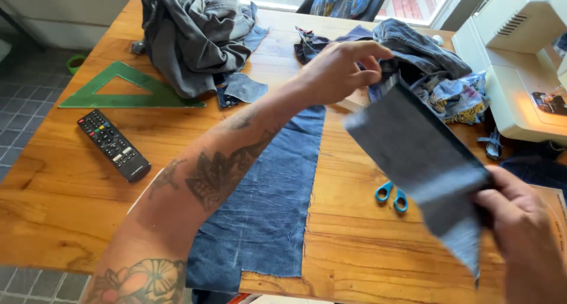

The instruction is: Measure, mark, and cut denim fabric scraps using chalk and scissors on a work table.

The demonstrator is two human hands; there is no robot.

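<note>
Nearest me, my right hand point(520, 215) pinches the lower end of a grey denim strip point(419, 156) between thumb and fingers, held up above the tabletop point(366, 245). My left hand point(342, 70), reaching across, has its fingers pressed together on the strip's upper end. Under my forearm I see a long dark blue denim panel point(266, 209) lying flat, with blue-handled scissors point(392, 195) just beside it. Farther left lie a black remote point(113, 144) and a green set square point(127, 88). Beyond, I see a grey garment heap point(195, 35), and a white sewing machine point(520, 62) at the far right.
</note>
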